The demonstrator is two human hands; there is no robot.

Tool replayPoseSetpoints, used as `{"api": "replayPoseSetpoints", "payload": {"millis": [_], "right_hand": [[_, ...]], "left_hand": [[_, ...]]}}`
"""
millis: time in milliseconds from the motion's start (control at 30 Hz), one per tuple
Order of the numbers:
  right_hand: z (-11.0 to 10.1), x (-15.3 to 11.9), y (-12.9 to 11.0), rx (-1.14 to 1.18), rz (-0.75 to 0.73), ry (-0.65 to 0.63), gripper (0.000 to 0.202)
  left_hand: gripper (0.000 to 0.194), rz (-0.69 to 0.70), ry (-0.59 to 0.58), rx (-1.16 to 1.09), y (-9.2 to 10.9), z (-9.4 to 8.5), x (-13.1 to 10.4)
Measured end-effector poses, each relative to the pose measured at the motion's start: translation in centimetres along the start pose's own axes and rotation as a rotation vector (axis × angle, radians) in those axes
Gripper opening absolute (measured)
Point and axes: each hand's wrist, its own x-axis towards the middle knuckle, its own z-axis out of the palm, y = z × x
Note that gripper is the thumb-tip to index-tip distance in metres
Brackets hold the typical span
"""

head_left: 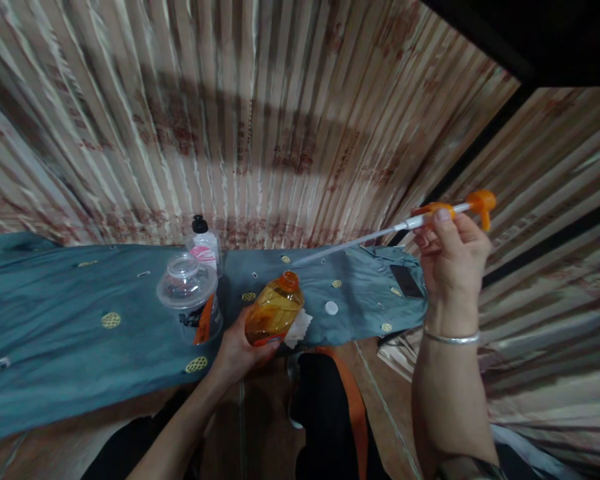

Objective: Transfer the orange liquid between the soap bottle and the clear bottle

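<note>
My left hand [245,343] is wrapped round a clear bottle [274,310] of amber liquid, which leans to the right with its mouth uncapped. Up at the right, my right hand [447,250] grips an orange pump dispenser [480,200] by its collar. From it a long translucent tube slants down and left, its tip just above the bottle's mouth and apart from it. Left of the bottle stands a clear plastic cup [193,313] with a domed lid. Behind that cup is a clear bottle with a black top [204,243] and a pink label.
A teal patterned cloth [130,360] covers the long surface. On it lie a white disc [331,308], a white tissue [299,328] and a dark phone [406,281] near the right end. Pleated curtains [260,133] hang behind; a dark frame [480,133] runs along the right.
</note>
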Motion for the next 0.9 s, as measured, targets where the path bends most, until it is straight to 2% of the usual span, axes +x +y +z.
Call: {"api": "replayPoseSetpoints", "payload": {"millis": [133, 233, 300, 367, 500, 533, 567, 633, 733, 900], "right_hand": [[0.1, 0.0, 4.5, -0.003, 0.022, 0.037, 0.05], [1.7, -1.4, 8.1, -0.198, 0.007, -0.008, 0.051], [3.1, -2.7, 10.2, -0.43, -0.01, -0.166, 0.042], [4.6, -4.0, 11.8, -0.666, -0.05, -0.452, 0.029], [7.0, -6.2, 14.0, -1.129, -0.228, -1.15, 0.047], [7.4, -6.6, 14.4, -1.208, -0.272, -1.284, 0.048], [7.6, -6.9, 14.8, -1.243, -0.295, -1.366, 0.047], [7.8, -7.4, 15.6, -1.252, -0.315, -1.456, 0.042], [7.0, -7.7, 16.7, -1.237, -0.336, -1.525, 0.04], [4.2, -7.2, 18.4, -1.22, -0.379, -1.59, 0.06]], "left_hand": [[0.075, 0.005, 0.019, 0.015, -0.2, -0.2, 0.1], [0.074, 0.013, 0.011, 0.016, -0.3, -0.3, 0.1], [0.075, 0.017, 0.007, 0.017, -0.4, -0.3, 0.2], [0.076, 0.018, 0.005, 0.017, -0.6, -0.5, 0.2], [0.079, 0.016, -0.02, 0.005, -1.3, -0.8, 0.2], [0.08, 0.015, -0.032, -0.003, -1.5, -0.8, 0.2], [0.08, 0.014, -0.043, -0.012, -1.6, -0.9, 0.2], [0.078, 0.01, -0.061, -0.033, -1.6, -0.9, 0.1], [0.075, 0.003, -0.081, -0.064, -1.2, -0.8, -0.1], [0.074, -0.007, -0.084, -0.116, -0.7, -0.4, -0.2]]}}
